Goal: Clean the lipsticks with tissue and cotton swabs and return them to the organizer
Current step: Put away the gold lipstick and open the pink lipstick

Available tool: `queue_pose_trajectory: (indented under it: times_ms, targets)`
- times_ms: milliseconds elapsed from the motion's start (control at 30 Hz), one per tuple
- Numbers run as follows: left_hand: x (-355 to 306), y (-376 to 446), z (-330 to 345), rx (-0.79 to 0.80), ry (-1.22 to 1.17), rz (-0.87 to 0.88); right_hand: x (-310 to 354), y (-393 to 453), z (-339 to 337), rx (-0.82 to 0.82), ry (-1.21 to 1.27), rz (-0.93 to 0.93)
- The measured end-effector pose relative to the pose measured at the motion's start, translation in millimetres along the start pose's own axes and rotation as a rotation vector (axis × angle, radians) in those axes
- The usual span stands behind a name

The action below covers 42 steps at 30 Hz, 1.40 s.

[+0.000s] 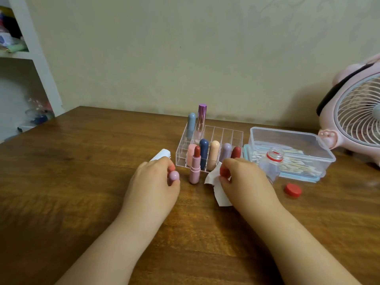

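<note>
Pink cap [174,176] gripped in left hand [153,187]; right hand [244,182] pinching tissue [218,188], by uncapped lipstick [195,165]

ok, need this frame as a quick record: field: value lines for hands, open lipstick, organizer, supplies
left hand: holds pink lipstick cap
right hand: pinches tissue
open lipstick: upright on table between the hands, pink base, red bullet exposed, cap off
organizer: clear acrylic grid behind the hands, several capped lipsticks standing in it
cotton swabs: in clear lidless box, right of organizer
small bottle: clear, uncapped, in front of the box
red cap: on table right of right hand
fan: pink, far right
</note>
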<state>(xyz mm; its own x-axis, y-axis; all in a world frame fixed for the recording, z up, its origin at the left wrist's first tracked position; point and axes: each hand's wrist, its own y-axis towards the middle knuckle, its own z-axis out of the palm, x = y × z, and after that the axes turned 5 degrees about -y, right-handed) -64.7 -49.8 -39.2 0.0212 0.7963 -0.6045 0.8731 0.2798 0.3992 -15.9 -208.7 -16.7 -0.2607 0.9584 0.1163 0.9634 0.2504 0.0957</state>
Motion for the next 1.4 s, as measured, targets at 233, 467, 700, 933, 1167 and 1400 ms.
queue_pose_trajectory:
  times_ms: [233,467,700,933,1167,1400]
  targets:
    - [4,5,8,0.025,0.009,0.033,-8,-7,11,0.004,0.097,-0.024]
    - [0,5,9,0.051,0.014,0.013,-18,-12,-1,-0.083,0.183,-0.020]
    - [-1,3,8,-0.043,-0.030,0.053,-36,-17,-24,-0.176,0.247,0.102]
    - [-13,-11,3,0.095,-0.170,0.272,-47,-19,-45,0.185,-0.048,0.301]
    - [-27,-31,21,0.526,-0.027,0.541,-56,-40,7,0.024,-0.166,0.269]
    - [-24,-30,24,0.519,0.060,0.502,-81,-48,-1,0.061,-0.066,0.275]
